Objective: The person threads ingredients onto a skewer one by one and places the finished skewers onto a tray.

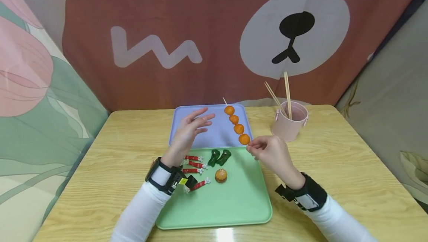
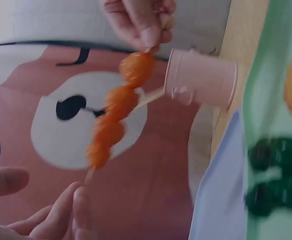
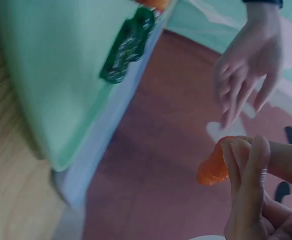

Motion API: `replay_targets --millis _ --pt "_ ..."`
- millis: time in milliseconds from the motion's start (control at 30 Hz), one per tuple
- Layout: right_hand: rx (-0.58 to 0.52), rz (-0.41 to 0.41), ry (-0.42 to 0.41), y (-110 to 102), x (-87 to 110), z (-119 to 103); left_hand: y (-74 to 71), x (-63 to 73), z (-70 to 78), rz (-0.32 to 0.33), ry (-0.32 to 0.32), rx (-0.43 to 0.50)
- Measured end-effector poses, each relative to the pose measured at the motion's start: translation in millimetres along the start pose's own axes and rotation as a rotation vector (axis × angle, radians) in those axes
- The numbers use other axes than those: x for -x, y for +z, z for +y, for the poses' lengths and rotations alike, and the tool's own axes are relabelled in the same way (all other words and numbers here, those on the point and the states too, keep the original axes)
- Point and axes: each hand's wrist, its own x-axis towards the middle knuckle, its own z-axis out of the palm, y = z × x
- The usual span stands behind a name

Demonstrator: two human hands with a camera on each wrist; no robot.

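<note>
A skewer of several orange balls (image 1: 239, 129) slants over the blue-violet tray (image 1: 177, 126), its bare tip pointing up and away. The right hand (image 1: 272, 156) pinches its near end between thumb and fingers. To the left of the skewer, the left hand (image 1: 190, 130) is held up with its fingers loosely extended and nothing in it. In the left wrist view, the skewer's tip is close to the left fingers (image 2: 61, 212); whether they touch is unclear there, but the head view shows a gap. The right wrist view shows the orange balls (image 3: 214, 167) partly behind the right fingers.
On the green tray (image 1: 217, 208) lie several red pieces with white ends (image 1: 197, 164), two dark green pieces (image 1: 219, 157) and a round brown piece (image 1: 221, 175). A pink bucket (image 1: 284, 128) with thin sticks (image 1: 287, 93) stands at the back right of the wooden table (image 1: 334, 160).
</note>
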Motion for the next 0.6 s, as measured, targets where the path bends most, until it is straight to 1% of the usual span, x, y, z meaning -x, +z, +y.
replay_targets --millis 100,167,267,333,467,533,600 --pt "-0.01 -0.002 0.024 3.3 -11.4 10.5 -16.0 2.5 3.7 0.089 0.059 -0.007" --pt "-0.011 -0.008 0.037 7.1 -18.7 17.7 -27.5 6.7 5.0 0.151 0.093 -0.034" --pt "0.007 -0.016 0.061 12.2 -30.5 28.7 -43.9 13.0 6.2 0.245 0.13 -0.112" --pt "0.034 -0.023 0.085 14.9 -37.3 34.4 -54.0 17.4 6.8 0.308 0.148 -0.182" --pt "0.122 -0.037 0.117 17.9 -47.7 41.6 -71.1 25.4 7.9 0.393 0.168 -0.301" --pt "0.166 -0.046 0.114 19.2 -52.0 43.0 -78.6 29.4 8.9 0.424 0.18 -0.342" --pt "0.185 -0.06 0.122 21.0 -56.2 43.4 -86.4 33.5 9.4 0.452 0.186 -0.378"
